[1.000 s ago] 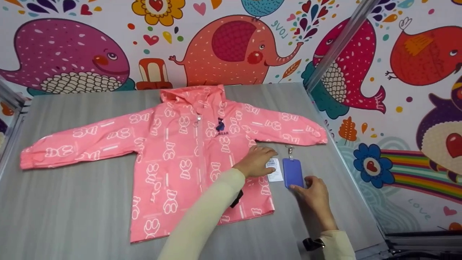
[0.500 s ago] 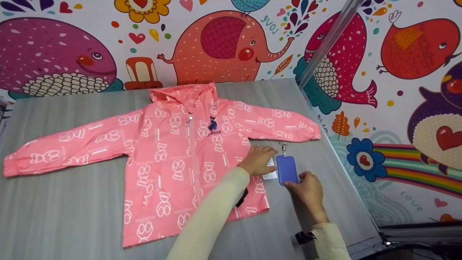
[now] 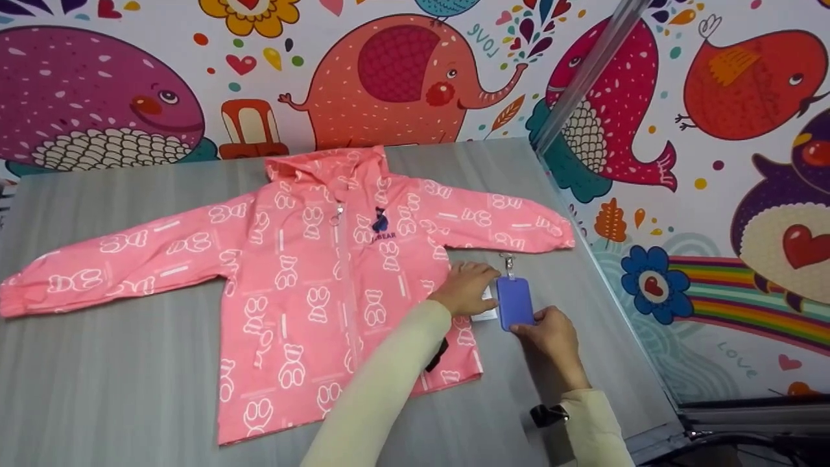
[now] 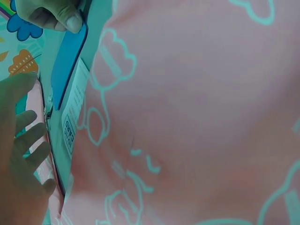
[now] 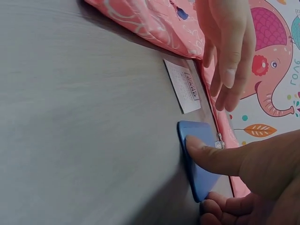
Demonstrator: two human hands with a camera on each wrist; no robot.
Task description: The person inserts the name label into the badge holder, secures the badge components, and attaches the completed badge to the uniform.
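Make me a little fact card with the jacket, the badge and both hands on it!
Jacket: pink with white drawings, spread on the table
Badge: blue, with a metal clip at its top end
Card: white with printing, between jacket and badge
Left hand: above the card, fingers relaxed, holding nothing
Right hand: pinching the badge near the end away from the clip
Wall: colourful cartoon animals

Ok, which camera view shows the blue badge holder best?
The head view: the blue badge holder faces the camera, nearly whole, its metal clip visible. The left wrist view shows it narrow and slanted; in the right wrist view, the right hand partly covers it.
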